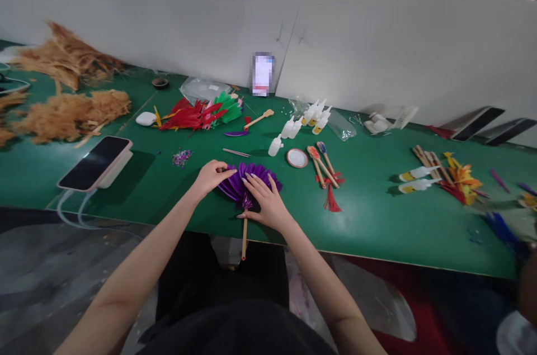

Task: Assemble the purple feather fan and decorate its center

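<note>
A purple feather fan [235, 180] lies on the green table [369, 215] near its front edge. Its wooden handle [244, 238] sticks out past the edge. My left hand [211, 175] rests on the fan's left side, fingers curled and fingertips on the feathers. My right hand [265, 200] lies flat on the fan's right half, fingers stretched out and pressing the feathers down.
Red and green feathers [201, 113], several white glue bottles [302, 120], a round lid [297, 158], wooden handles with a red tassel [325, 173], a phone on a stand [95, 162], brown feather piles [67, 103] and orange feathers [461, 179] lie around. A white partition stands behind.
</note>
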Demonstrator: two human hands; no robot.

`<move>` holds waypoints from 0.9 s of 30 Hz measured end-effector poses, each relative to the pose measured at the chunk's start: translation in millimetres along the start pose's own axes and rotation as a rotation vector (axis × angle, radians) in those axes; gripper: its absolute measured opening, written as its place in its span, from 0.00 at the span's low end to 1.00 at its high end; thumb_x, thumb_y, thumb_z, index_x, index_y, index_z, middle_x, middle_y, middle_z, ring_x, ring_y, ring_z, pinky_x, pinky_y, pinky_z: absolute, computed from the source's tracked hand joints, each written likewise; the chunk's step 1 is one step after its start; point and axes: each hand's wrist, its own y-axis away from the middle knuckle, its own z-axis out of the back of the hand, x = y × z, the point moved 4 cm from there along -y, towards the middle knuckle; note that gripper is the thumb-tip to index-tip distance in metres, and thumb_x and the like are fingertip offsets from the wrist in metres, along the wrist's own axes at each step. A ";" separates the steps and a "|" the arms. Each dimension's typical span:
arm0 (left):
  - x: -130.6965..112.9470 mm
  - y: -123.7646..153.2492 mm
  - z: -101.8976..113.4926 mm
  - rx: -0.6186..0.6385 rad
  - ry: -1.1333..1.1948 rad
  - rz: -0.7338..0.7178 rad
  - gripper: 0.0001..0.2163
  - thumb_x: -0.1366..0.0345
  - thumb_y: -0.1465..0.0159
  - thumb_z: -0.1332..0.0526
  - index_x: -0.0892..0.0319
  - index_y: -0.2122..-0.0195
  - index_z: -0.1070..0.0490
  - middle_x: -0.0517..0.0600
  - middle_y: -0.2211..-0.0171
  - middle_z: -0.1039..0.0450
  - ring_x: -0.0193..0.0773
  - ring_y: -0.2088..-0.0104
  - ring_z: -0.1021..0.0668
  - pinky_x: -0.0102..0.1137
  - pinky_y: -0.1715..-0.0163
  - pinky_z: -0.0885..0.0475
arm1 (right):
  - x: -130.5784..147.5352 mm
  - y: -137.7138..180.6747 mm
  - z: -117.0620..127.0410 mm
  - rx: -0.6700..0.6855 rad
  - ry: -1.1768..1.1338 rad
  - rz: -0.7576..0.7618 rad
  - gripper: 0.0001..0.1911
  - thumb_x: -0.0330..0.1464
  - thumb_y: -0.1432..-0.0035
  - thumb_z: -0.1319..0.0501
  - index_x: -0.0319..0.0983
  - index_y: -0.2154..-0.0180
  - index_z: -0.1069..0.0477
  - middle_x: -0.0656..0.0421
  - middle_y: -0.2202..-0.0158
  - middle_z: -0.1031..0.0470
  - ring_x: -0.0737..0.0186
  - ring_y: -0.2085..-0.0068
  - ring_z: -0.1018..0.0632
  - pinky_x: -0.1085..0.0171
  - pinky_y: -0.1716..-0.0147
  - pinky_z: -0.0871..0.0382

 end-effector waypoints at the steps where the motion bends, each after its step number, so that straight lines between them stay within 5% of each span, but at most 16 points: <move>1: -0.9 0.4 -0.1 0.005 0.000 -0.004 0.14 0.53 0.49 0.36 0.59 0.78 0.29 0.46 0.77 0.37 0.36 0.76 0.33 0.31 0.73 0.40 | 0.1 0.0 0.2 -0.002 -0.001 0.000 0.46 0.57 0.46 0.47 0.37 0.35 0.52 0.52 0.34 0.48 0.55 0.33 0.46 0.46 0.34 0.67; 13: -7.4 3.9 1.0 0.010 -0.034 -0.046 0.11 0.58 0.49 0.34 0.59 0.79 0.31 0.44 0.78 0.41 0.34 0.76 0.34 0.30 0.73 0.41 | 1.6 -0.3 1.6 -0.011 0.007 0.001 0.47 0.57 0.46 0.46 0.38 0.34 0.55 0.52 0.34 0.47 0.54 0.33 0.46 0.45 0.34 0.65; 19: 4.5 3.8 10.3 -0.104 0.099 -0.036 0.11 0.57 0.46 0.37 0.57 0.67 0.31 0.40 0.82 0.49 0.32 0.79 0.39 0.28 0.77 0.43 | 1.4 0.1 2.4 -0.029 0.009 0.007 0.49 0.57 0.47 0.45 0.38 0.33 0.58 0.52 0.34 0.48 0.54 0.33 0.47 0.47 0.34 0.65; 27: 32.4 -3.6 45.1 -0.330 -0.045 -0.020 0.06 0.62 0.42 0.42 0.57 0.66 0.29 0.46 0.78 0.38 0.40 0.70 0.31 0.33 0.65 0.38 | 5.0 1.6 12.6 -0.118 0.004 0.018 0.47 0.54 0.46 0.43 0.38 0.34 0.57 0.51 0.34 0.47 0.53 0.33 0.47 0.46 0.34 0.67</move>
